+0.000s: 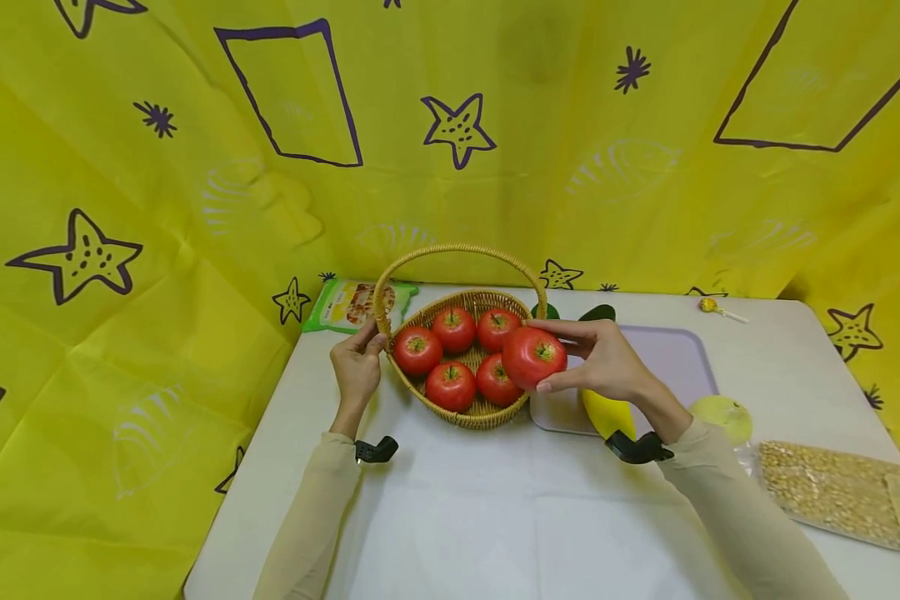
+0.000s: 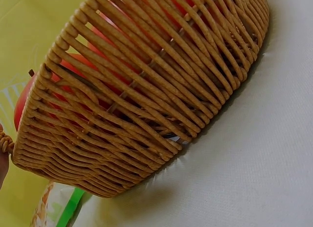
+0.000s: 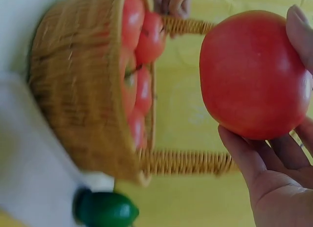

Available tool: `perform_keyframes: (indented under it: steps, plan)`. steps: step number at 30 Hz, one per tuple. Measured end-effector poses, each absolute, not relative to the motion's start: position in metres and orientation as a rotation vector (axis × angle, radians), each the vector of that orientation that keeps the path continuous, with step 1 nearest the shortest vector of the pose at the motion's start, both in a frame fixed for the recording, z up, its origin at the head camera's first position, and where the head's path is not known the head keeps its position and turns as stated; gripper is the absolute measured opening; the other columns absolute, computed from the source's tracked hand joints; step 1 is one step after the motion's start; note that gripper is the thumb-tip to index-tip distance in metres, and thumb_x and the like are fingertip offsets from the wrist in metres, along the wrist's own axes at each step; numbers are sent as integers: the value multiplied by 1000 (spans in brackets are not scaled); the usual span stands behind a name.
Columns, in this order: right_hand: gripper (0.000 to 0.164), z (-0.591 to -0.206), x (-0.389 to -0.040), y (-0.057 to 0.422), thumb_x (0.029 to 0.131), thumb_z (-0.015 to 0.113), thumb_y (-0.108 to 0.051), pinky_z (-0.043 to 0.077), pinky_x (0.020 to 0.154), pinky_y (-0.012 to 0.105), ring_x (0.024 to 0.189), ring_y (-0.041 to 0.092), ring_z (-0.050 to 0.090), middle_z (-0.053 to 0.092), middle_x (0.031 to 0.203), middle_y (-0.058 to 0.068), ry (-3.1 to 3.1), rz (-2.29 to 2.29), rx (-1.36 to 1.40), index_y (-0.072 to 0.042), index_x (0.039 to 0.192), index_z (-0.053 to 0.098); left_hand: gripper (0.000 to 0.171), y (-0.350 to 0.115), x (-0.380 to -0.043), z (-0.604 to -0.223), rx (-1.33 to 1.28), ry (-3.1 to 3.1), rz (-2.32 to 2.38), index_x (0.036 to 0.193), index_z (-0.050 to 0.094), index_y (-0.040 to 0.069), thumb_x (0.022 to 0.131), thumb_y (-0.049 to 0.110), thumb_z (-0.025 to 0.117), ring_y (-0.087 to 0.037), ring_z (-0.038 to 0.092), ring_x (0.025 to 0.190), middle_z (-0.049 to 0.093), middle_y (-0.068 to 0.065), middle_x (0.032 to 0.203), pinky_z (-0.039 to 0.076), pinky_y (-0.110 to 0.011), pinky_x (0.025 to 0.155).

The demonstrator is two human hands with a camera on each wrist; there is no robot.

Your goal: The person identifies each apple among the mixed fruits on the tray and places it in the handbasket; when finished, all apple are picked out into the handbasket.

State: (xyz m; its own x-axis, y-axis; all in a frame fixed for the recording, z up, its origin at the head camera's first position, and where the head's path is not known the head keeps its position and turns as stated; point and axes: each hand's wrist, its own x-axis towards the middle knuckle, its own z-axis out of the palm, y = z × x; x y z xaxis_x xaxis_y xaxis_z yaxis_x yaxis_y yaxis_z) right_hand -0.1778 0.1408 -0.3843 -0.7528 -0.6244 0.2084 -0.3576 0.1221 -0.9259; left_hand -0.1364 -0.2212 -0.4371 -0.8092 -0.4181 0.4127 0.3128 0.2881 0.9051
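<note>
A red apple [image 1: 531, 358] sits in the grasp of my right hand [image 1: 603, 358], thumb on one side and fingers on the other. In the right wrist view the held apple [image 3: 254, 75] is above the rim, apart from the basket. The wicker basket [image 1: 476, 421] stands on the table with several red apples [image 1: 450, 386] inside. My left hand [image 1: 356, 367] grips the basket where its arched handle [image 1: 457, 248] meets the rim. The left wrist view shows mostly the basket's woven side [image 2: 146, 90], the left fingers barely in at the edge.
A green-and-white packet [image 1: 345, 304] lies behind the basket's left. On the right are a pale tray [image 1: 671, 354], yellow fruit [image 1: 607, 412], dark green items [image 1: 598, 313], a pale round fruit [image 1: 723, 417], a lollipop [image 1: 708, 307] and a bag of grain [image 1: 832, 492]. A yellow curtain [image 1: 495, 200] hangs behind.
</note>
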Motion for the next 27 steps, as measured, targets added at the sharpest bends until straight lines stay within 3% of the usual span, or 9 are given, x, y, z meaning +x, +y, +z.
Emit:
perform_keyframes:
  steps: [9, 14, 18, 22, 27]
  plan:
    - [78, -385, -176, 93, 66, 92, -4, 54, 100, 31, 122, 20, 60, 61, 137, 4, 2034, -1782, -983, -15, 136, 62, 30, -225, -135, -438, 101, -1957, -1594, 119, 65, -12, 89, -8, 67, -14, 70, 92, 66, -30, 110, 60, -22, 79]
    - [79, -380, -173, 68, 67, 90, 3, 54, 100, 33, 121, 25, 61, 59, 139, 9, 1977, -1800, -956, -6, 139, 58, 29, -225, -134, -438, 116, -1960, -1594, 117, 66, -12, 89, -8, 67, -10, 70, 91, 66, -31, 111, 59, -19, 77]
    - [77, -374, -174, 54, 68, 89, 1, 54, 101, 33, 121, 26, 60, 59, 138, 12, 1999, -1763, -976, -1, 138, 57, 29, -225, -135, -438, 106, -1964, -1590, 118, 66, -12, 89, -8, 67, -17, 71, 93, 66, -30, 111, 60, -19, 78]
    - [77, -386, -185, 42, 68, 90, -3, 55, 99, 34, 120, 25, 61, 60, 137, 9, 2012, -1746, -969, -5, 139, 58, 31, -229, -142, -449, 119, -1944, -1622, 120, 64, -12, 89, -9, 67, -19, 71, 94, 66, -31, 111, 59, -20, 79]
    - [76, -402, -199, 34, 67, 92, -8, 55, 99, 35, 119, 23, 62, 63, 133, 6, 2027, -1750, -933, -11, 136, 62, 34, -234, -153, -467, 153, -1918, -1666, 123, 63, -9, 89, -9, 67, -6, 69, 91, 66, -30, 112, 59, -18, 79]
